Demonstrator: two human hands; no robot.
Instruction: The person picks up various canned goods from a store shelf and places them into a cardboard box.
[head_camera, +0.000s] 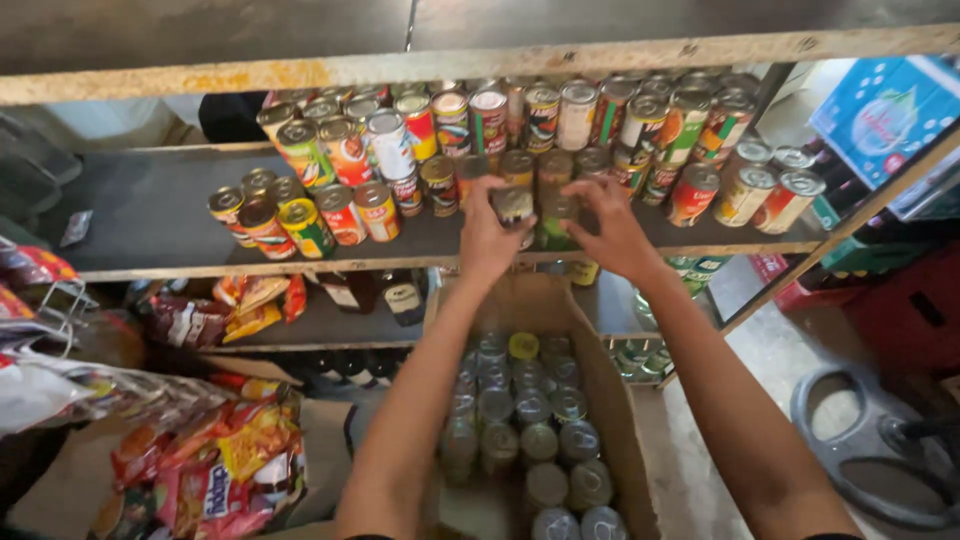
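Left hand (487, 232) grips a can (514, 205) at the shelf (150, 215) front edge; right hand (612, 228) closes on a second can (556, 215) beside it. Step judged: setting cans among stacked rows, above the open carton (610, 400). Next calls for level seating.

Both hands at shelf (150, 215): left hand (487, 235) grips can (514, 205), right hand (612, 228) on green can (553, 222); open can-filled box (612, 400) below.

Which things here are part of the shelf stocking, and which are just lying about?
In use: left hand and right hand each on a can at the shelf; cans on shelf; box of cans.
Lying about: snack packets, blue carton, bottles.
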